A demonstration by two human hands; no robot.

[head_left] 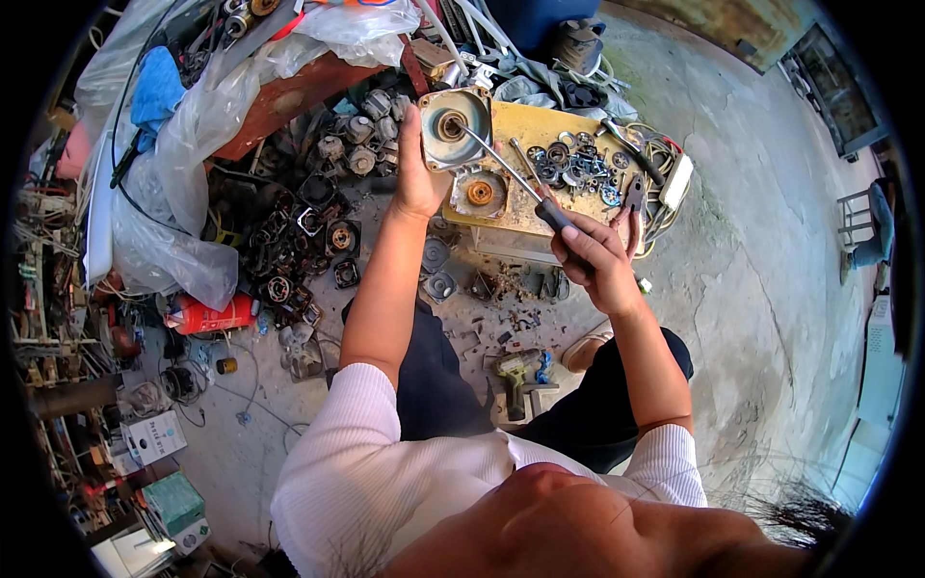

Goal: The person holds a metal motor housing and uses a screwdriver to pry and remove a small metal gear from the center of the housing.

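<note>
My left hand (416, 175) grips a grey square motor end cover (453, 125) and holds it upright over the yellow work stand (536, 125). My right hand (593, 258) is closed on the black handle of a screwdriver (520, 183). Its metal shaft slants up to the left, and the tip sits at the round bearing seat in the middle of the cover. A second round cover with an orange-brown centre (479, 193) lies on the stand just below the held one. Several bearings, washers and rings (576, 166) are scattered on the stand's right half.
Piles of small motor parts (318, 222) cover the floor at left, beside clear plastic sheeting (183, 154) and a red canister (207, 315). A cordless drill (515, 378) lies on the concrete between my knees. Pliers (634, 197) and a coiled cable (665, 183) sit at the stand's right edge.
</note>
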